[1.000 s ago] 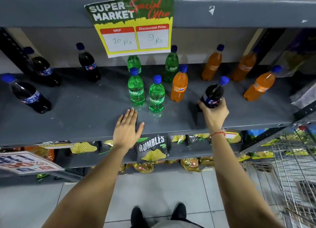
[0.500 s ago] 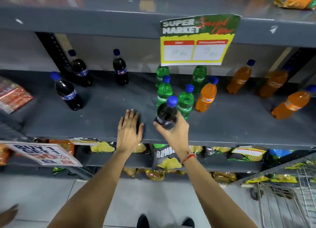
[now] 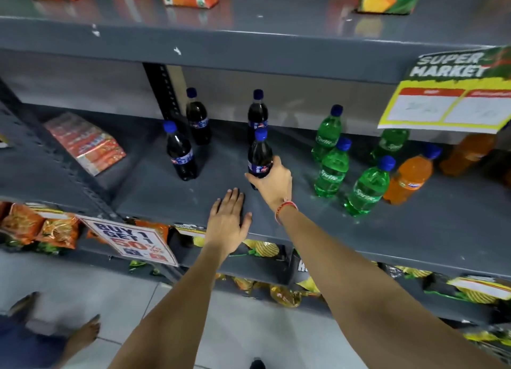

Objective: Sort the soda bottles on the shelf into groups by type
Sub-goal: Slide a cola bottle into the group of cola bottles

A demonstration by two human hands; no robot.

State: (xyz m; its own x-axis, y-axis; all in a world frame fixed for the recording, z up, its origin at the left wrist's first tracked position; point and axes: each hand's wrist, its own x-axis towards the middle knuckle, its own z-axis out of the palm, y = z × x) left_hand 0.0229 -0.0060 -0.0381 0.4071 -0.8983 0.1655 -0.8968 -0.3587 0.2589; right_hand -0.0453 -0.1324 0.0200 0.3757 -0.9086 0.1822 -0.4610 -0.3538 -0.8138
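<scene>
**Head view: dark cola going down among its own kind**

Head camera looks down on the right hand (image 3: 272,179), fingers wrapped tight round the lower body of a dark cola bottle (image 3: 260,157), which stands upright at or just above the grey shelf (image 3: 414,225). The left hand (image 3: 228,222) lies flat and spread on the shelf edge, holding nothing. To do this well, I'd say set the base down square before letting go, clear of the cola directly behind the grip (image 3: 257,111). Two more colas (image 3: 181,154) (image 3: 197,117) stand off to the grip's left; the green Sprite bottles (image 3: 333,167) cluster to its right, with an orange soda (image 3: 410,175) beyond them.
</scene>
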